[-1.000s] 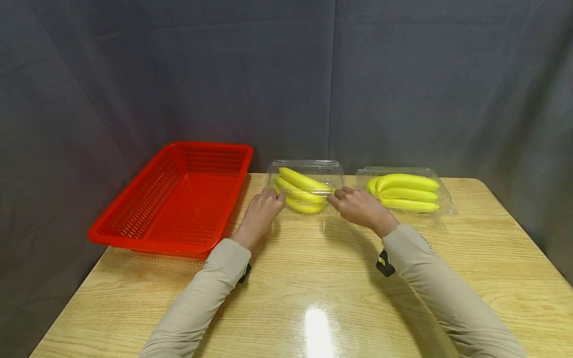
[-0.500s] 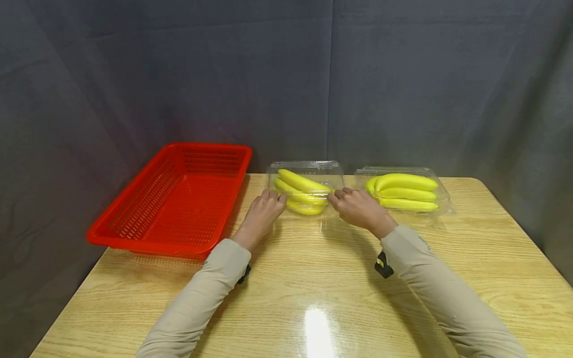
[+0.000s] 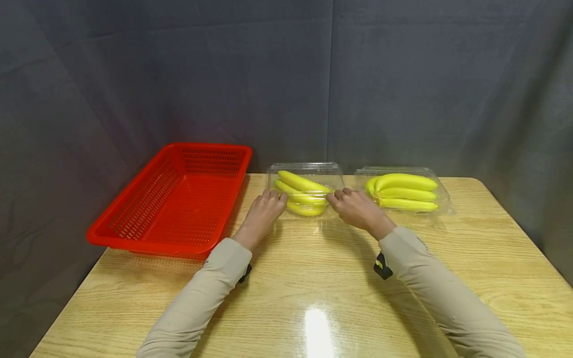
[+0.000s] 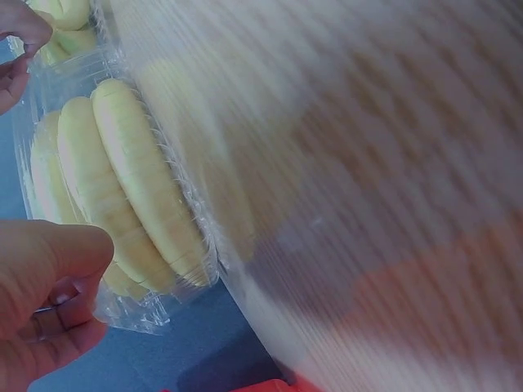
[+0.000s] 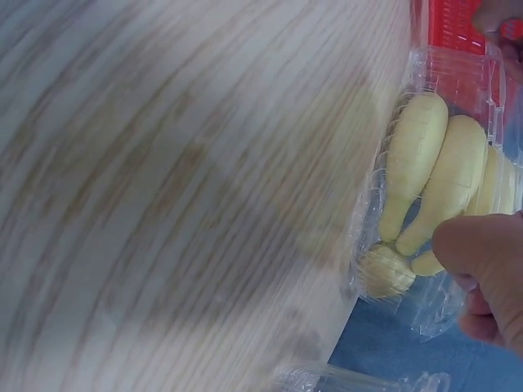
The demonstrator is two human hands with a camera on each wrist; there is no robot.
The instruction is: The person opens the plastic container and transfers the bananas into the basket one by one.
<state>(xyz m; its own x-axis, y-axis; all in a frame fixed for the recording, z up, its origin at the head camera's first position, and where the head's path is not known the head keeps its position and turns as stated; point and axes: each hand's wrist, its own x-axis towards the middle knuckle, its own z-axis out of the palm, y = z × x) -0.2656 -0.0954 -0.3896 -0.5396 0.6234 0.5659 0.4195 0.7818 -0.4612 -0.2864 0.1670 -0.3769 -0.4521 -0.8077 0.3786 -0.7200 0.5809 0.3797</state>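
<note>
1. Compared with one second ago, I see that the middle box has come a little nearer to the person; the hands stay at its two ends.
2. At the left, the red basket stands on the wooden table, near the left hand.
3. The left hand has curled fingers and pinches the left end of the middle box.
4. This box is clear plastic, in front of the grey curtain, and yellow bananas lie inside.
5. The right hand pinches its right end, fingers also curled. The hands hide its near corners from me.
6. At the right, just beside, another clear box holds a bunch of bananas.
</note>
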